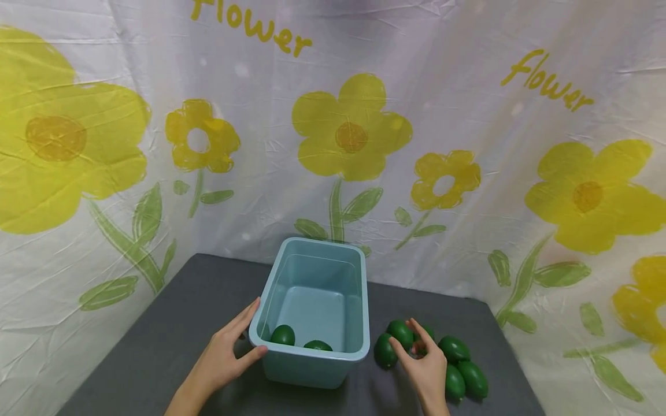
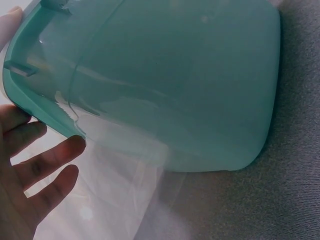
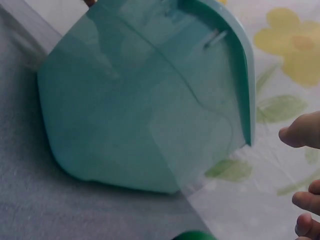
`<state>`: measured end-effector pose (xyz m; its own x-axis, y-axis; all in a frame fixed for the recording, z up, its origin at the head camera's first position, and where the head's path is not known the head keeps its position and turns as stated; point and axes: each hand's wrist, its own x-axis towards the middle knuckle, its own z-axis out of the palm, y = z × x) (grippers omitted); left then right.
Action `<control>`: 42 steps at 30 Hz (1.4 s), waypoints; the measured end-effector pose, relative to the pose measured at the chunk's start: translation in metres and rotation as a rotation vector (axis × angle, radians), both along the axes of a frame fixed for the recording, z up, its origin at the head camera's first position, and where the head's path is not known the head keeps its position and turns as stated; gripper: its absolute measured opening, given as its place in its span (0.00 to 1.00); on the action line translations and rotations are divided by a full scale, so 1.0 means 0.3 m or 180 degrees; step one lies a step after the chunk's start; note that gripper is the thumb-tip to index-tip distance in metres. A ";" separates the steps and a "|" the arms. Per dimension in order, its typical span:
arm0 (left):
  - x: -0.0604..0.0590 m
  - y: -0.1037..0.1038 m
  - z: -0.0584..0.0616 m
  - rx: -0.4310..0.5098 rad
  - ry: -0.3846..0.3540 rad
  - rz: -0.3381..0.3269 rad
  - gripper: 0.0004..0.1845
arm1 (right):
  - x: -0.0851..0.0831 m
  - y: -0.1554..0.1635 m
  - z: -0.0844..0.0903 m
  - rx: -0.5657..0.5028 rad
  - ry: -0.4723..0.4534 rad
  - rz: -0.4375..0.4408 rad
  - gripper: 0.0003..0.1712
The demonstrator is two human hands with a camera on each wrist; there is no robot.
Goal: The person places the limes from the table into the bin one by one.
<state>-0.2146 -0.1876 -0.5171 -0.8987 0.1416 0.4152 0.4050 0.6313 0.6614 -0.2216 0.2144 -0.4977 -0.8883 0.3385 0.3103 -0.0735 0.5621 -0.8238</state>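
Note:
A light blue plastic bin (image 1: pixel 312 306) stands on the dark grey table (image 1: pixel 171 323). Two green oval fruits (image 1: pixel 282 334) lie in it against the near wall. My left hand (image 1: pixel 244 341) rests on the bin's near left corner, thumb at the front and straight fingers (image 2: pixel 50 155) along the side wall (image 2: pixel 175 85). My right hand (image 1: pixel 411 344) hovers over a pile of several green fruits (image 1: pixel 454 348) right of the bin. Its thumb (image 3: pixel 300 131) and fingers are spread apart with nothing between them. One fruit (image 3: pixel 195 235) shows just below the hand.
A white backdrop with yellow flowers (image 1: pixel 351 136) hangs close behind and on both sides of the table. The table's right edge (image 1: pixel 512 352) runs just past the fruit pile. Bare grey tabletop lies left of the bin.

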 end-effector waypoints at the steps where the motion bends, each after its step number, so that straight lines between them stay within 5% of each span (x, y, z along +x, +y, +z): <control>1: 0.001 0.000 0.000 0.0002 -0.0011 0.0005 0.47 | 0.002 0.006 -0.007 -0.0001 -0.0034 -0.0015 0.36; 20: 0.002 -0.001 -0.005 0.0026 -0.0022 0.0017 0.48 | 0.038 0.040 -0.134 0.0040 -0.0572 -0.0125 0.40; 32: -0.001 0.013 -0.013 0.0026 0.0023 0.0011 0.49 | 0.029 0.059 -0.200 0.0549 -0.0616 -0.0169 0.41; 42: 0.000 0.006 -0.010 0.0007 0.0073 0.0038 0.50 | 0.005 0.052 -0.258 0.1109 -0.0536 0.0079 0.44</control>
<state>-0.2146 -0.1859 -0.5200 -0.8905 0.1300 0.4359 0.4125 0.6347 0.6534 -0.2202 0.2301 -0.5751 -0.9433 0.2162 0.2520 0.0293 0.8101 -0.5856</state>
